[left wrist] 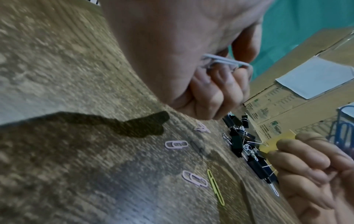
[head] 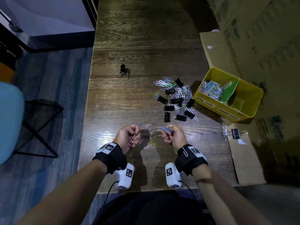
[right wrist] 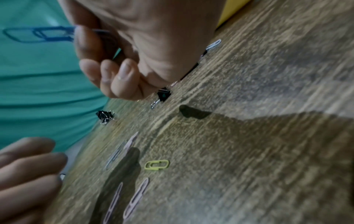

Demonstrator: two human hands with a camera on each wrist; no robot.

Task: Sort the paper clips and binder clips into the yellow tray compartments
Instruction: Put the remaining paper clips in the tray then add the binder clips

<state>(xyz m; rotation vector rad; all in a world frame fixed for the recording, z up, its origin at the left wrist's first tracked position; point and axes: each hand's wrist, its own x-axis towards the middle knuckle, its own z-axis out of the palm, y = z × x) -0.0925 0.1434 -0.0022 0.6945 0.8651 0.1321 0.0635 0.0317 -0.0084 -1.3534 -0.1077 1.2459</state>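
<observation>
On the wooden table (head: 146,46), both hands are raised a little above the surface at about 6 o'clock of the head view. The left hand (head: 128,135) has its fingers curled, and thumb and fingers pinch a pale paper clip (left wrist: 226,61). The right hand (head: 174,135) is curled too and pinches a blue paper clip (right wrist: 38,34) between thumb and index finger; the clip sticks out toward the left hand. Between and just in front of the hands lie some loose paper clips (head: 147,126), pink ones and a green one. The mixed pile of paper clips and black binder clips (head: 177,98) is at 1 o'clock from the hands, and the yellow tray (head: 243,111) stands just beside it at 3 o'clock, on cardboard (head: 219,51). Its compartment nearest the pile holds many coloured paper clips; the other one seems to hold nothing, but it is partly hidden by the green divider. A small group of binder clips (head: 125,70) lies apart at 11 o'clock, and one more binder clip (head: 235,133) lies at 6 o'clock from the tray.
</observation>
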